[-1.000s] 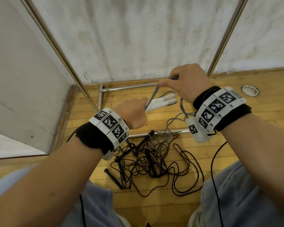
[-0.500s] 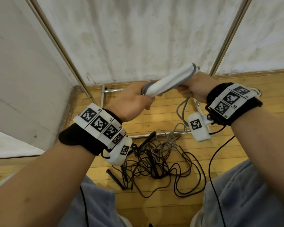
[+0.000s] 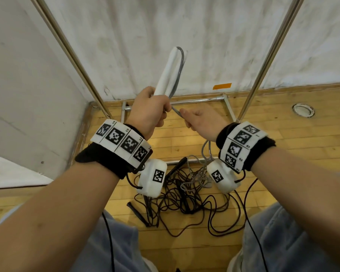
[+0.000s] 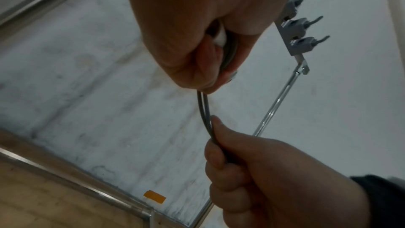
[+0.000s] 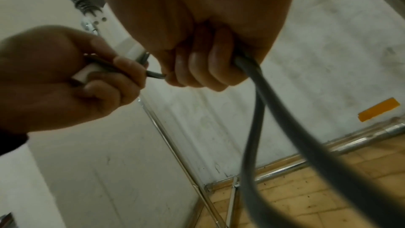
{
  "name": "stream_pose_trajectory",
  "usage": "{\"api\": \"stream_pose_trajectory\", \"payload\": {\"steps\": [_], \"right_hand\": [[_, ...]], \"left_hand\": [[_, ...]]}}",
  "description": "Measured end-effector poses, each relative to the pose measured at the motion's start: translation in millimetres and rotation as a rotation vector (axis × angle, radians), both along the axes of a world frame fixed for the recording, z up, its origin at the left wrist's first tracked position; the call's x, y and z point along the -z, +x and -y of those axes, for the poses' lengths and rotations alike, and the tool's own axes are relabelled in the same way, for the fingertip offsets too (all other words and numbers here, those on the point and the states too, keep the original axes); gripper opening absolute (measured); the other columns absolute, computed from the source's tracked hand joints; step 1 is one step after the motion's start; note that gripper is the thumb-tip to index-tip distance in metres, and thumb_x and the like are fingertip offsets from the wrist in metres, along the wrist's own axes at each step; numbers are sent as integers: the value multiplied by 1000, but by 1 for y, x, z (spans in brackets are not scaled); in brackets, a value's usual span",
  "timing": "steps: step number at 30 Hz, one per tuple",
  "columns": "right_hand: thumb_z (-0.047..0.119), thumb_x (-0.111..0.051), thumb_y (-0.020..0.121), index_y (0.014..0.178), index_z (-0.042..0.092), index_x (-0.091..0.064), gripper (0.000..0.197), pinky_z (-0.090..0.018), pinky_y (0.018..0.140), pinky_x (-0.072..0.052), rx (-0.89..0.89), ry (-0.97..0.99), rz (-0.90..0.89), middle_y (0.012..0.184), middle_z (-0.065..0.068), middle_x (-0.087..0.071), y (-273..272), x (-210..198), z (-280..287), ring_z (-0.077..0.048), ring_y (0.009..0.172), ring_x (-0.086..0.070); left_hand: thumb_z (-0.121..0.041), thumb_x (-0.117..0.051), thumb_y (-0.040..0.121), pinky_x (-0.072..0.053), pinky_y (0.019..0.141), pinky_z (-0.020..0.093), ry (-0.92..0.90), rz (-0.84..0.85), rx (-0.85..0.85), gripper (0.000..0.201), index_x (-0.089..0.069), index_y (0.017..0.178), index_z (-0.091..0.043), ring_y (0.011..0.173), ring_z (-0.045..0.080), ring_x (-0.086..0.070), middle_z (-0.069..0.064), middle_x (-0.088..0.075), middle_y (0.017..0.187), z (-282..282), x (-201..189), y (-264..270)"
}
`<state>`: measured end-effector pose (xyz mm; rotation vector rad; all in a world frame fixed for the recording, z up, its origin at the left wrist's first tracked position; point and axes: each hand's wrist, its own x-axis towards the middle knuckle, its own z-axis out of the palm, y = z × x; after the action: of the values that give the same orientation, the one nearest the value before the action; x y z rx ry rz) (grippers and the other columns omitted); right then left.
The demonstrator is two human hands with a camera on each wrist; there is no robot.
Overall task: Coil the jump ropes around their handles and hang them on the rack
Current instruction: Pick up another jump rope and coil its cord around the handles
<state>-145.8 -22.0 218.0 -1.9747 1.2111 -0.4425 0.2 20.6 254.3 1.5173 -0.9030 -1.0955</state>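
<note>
My left hand (image 3: 148, 109) grips the two white handles (image 3: 168, 72) of a jump rope, held upright in front of the wall. Its grey rope (image 3: 180, 63) loops over the handles' top end and runs down to my right hand (image 3: 201, 119), which grips it a short way to the right. In the left wrist view the doubled grey rope (image 4: 205, 115) spans the gap between both fists. From my right hand the grey rope (image 5: 258, 110) hangs down to the floor. The rack's hooks (image 4: 300, 29) sit high on its bar.
A tangle of black jump ropes (image 3: 185, 199) with black handles lies on the wooden floor between my knees, mixed with loose grey rope. The chrome rack's uprights (image 3: 263, 61) and base bars (image 3: 194, 101) stand against the white wall. A round floor fitting (image 3: 303, 110) is at the right.
My left hand has swung the white handles from a low tilt to upright. My right hand has dropped from the handles' far end to below them, drawing the grey rope over the top.
</note>
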Motion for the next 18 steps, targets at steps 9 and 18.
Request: {"api": "stream_pose_trajectory", "payload": {"steps": [9, 18], "right_hand": [[35, -31, 102, 67, 10, -47, 46, -29, 51, -29, -81, -197, -187, 59, -1, -43, 4, -14, -17, -16, 53, -38], [35, -29, 102, 60, 22, -34, 44, -27, 48, -24, -224, -310, -277, 58, 4, -42, 18, -10, -37, -9, 51, -38]], "left_hand": [[-29, -65, 88, -33, 39, 21, 8, 230, 8, 18, -62, 90, -12, 43, 8, -39, -2, -56, 60, 6, 18, 13], [-37, -55, 93, -35, 38, 15, -68, 672, -82, 30, -52, 70, -18, 48, 8, -48, -5, -53, 58, 13, 36, 11]]}}
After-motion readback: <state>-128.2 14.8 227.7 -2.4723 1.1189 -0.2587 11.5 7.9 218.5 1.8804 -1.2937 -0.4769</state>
